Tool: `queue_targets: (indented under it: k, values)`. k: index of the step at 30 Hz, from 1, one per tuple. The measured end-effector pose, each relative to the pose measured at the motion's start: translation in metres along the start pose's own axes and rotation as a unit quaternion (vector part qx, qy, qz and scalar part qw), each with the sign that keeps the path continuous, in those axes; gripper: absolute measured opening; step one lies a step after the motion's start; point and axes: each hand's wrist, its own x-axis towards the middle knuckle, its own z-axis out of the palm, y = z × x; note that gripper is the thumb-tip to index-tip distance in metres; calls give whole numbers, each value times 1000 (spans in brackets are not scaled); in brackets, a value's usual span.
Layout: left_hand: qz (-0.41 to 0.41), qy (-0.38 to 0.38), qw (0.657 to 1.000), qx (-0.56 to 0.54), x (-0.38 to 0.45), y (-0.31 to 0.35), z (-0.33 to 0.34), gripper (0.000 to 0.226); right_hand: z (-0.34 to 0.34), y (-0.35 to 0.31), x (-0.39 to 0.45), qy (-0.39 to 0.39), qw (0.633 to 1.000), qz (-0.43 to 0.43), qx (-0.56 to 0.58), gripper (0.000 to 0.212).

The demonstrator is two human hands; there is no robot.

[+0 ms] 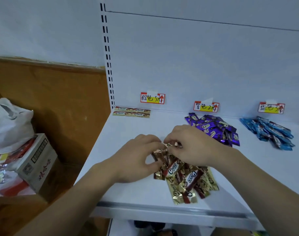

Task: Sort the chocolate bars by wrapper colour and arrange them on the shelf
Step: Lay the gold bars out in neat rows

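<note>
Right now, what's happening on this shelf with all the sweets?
A person is sorting chocolate bars by wrapper colour on a white shelf. Both hands, the left hand and right hand, pinch bars at the top of a loose gold-and-brown pile. Four gold bars already lie in neat rows at the back left. A purple pile and a blue pile lie under their own price tags.

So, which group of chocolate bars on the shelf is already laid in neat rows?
The four brown bars at the back left corner, under the left label. They lie flat in tidy rows, while the purple, blue and front brown bars are loose heaps.
</note>
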Motion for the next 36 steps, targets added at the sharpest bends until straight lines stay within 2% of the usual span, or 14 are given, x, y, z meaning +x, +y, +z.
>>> queue_targets:
  k: [3,6,12,15,20,25,27,30,31,36]
  values:
    - [30,-16,999,-17,-1,-3,-6,35,-1,-3,-8,1,1000,0,3,28]
    - [47,3,999,10,0,-17,-8,25,1,-6,-11,-11,1000,-13,-4,29]
    - [99,32,990,96,-1,-34,-6,30,3,-13,-12,-11,1000,-21,-9,32]
    - [147,17,983,109,2,-34,-4,33,7,-12,-15,-14,999,-23,-20,28]
    - [128,33,987,87,6,-33,-1,30,10,-7,-16,-7,1000,-14,-10,26]
    - [164,59,972,158,8,-26,-1,23,12,-9,-12,-12,1000,-7,-22,23]
    - [168,63,968,175,8,-24,-3,20,11,-11,-13,-12,1000,3,-27,30]
    - [110,74,982,133,3,-23,-6,22,13,-19,-14,-23,998,23,-51,67]
    - [82,68,988,114,-1,-22,-7,22,15,-23,-13,-30,996,27,-76,71]
    - [-41,37,998,27,-13,-10,-8,20,20,-35,2,-1,995,42,-85,28]
